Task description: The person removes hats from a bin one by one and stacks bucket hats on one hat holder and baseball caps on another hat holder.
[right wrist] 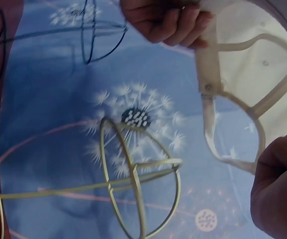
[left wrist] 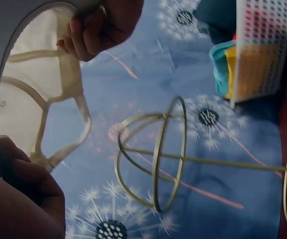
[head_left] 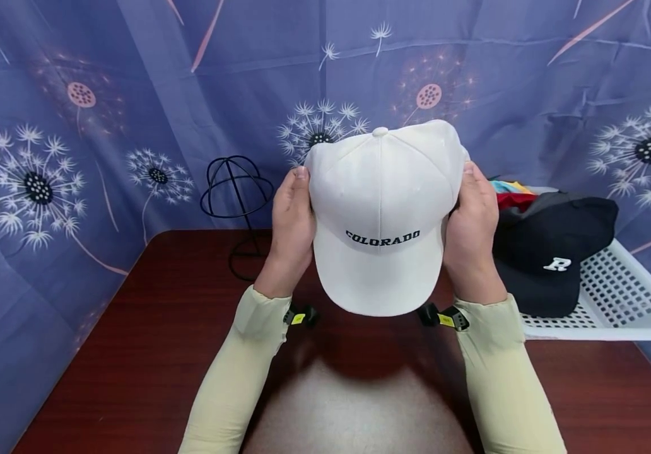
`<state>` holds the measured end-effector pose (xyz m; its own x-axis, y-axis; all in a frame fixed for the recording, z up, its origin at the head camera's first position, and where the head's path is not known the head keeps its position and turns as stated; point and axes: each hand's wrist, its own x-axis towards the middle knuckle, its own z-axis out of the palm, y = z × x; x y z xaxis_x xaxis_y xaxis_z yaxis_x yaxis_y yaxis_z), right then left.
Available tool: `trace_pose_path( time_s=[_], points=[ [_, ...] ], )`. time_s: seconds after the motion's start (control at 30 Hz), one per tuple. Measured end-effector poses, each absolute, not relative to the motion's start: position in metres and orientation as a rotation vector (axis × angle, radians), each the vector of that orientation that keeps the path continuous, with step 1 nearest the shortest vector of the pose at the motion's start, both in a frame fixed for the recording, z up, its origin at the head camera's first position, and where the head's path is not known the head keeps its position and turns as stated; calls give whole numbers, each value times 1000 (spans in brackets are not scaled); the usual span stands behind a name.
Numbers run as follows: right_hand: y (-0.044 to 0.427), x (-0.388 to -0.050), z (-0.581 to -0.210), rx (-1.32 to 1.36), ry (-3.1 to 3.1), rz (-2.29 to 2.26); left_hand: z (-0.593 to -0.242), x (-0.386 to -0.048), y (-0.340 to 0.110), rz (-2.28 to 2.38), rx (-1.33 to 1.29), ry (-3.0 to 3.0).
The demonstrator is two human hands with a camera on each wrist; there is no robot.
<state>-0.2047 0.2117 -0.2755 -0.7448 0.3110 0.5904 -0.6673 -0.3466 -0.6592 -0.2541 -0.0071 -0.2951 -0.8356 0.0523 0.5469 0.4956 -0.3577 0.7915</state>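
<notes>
pinching white cap (head_left: 379,189) with left fingers (head_left: 300,184) and right fingers (head_left: 475,184); already lifted off tabletop (head_left: 132,366), seemingly not yet set on gold stand (left wrist: 182,158).

- A curtained-off work corner, I'd say; what building, I can't tell.
- Dandelion-print cloth (head_left: 257,94) hangs beyond the table's (head_left: 149,353) far and left edges.
- Wire stand (head_left: 238,195) near its far left corner; basket (head_left: 604,332) of caps (head_left: 552,236) by its right edge.
</notes>
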Motion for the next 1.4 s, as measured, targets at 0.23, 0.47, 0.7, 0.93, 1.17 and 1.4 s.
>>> trace_pose_path(
  time_s=[0.23,0.47,0.7,0.93,1.17,1.4],
  points=[
    [214,-223,-284,455,-1246,2130,-304,-275,-1,-2242,-715,-1538],
    [217,-237,-293,384,-1229,2119,-311,-287,2,-2259,-735,-1553],
    [221,-248,-302,336,-1234,2087,-320,-297,6,-2302,-754,-1562],
    [224,-259,-310,136,-1301,2050,-327,-309,9,-2261,-649,-1676],
    [227,-266,-319,73,-1377,1997,-335,-316,9,-2232,-604,-1755],
    [230,-271,-327,-49,-1423,1999,-344,-321,10,-2243,-536,-1835]
  ],
)
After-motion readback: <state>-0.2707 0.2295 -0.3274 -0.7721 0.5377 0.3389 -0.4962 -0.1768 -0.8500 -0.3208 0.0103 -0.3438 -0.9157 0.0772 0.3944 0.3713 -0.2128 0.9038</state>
